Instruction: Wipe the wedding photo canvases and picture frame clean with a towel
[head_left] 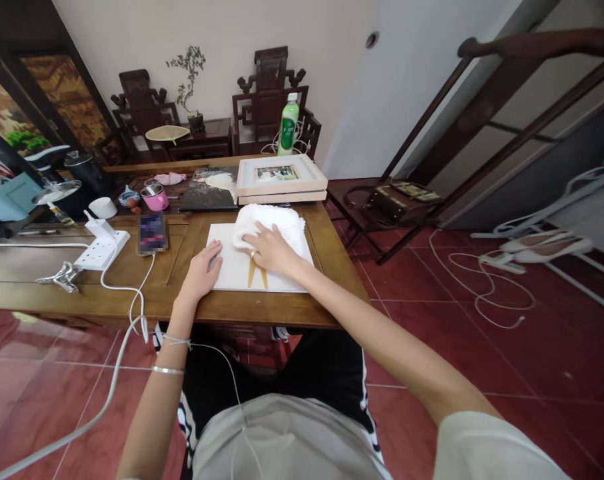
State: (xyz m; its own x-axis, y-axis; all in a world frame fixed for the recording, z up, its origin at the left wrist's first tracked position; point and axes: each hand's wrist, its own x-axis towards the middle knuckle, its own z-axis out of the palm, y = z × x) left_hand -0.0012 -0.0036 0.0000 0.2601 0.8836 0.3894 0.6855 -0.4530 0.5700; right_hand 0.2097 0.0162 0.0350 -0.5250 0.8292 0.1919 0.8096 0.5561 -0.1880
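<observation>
A white board (225,273) lies flat on the wooden table near its front edge. My left hand (203,270) rests at the board's left edge, fingers stretched forward, holding nothing. On top of the board is a fluffy white cloth (292,223), like a folded towel. My right hand (272,248), with a ring on one finger, lies on the cloth's near side with its fingers spread over it. Below that hand, two legs of a gold-coloured shape (252,275) show on the board; its upper part is hidden.
Behind the cloth are a light wooden picture frame (309,175), a dark decorated panel (209,190) and a green bottle (288,127). To the left lie a phone (153,233), a white power strip (102,250) with cables, and a pink cup (155,198). A dark chair (407,200) stands right.
</observation>
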